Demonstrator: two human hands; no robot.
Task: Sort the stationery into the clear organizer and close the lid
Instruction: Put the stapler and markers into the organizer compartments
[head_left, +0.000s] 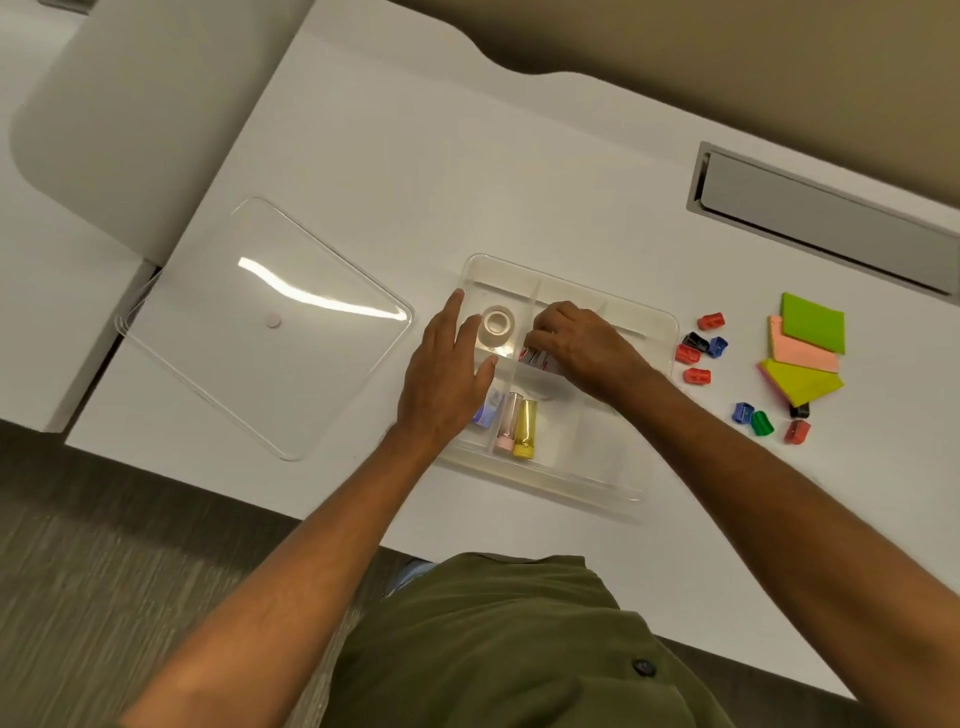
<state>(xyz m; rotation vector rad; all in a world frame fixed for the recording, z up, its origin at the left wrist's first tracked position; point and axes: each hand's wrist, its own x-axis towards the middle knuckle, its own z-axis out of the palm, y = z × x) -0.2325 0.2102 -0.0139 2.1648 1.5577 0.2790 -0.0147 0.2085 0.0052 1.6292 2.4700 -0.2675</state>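
White desk (571, 182) bears clear compartmented organizer (654, 322), its lid (218, 332) lying alongside.

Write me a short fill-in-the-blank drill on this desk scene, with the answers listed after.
1. The clear lid lies on the desk to the ____ of the organizer.
2. The roll of tape sits inside the ____.
3. The sticky notes lie outside the organizer, on the person's ____ side.
4. Beside the pink tube lies a ____ tube.

Answers: left; organizer; right; yellow
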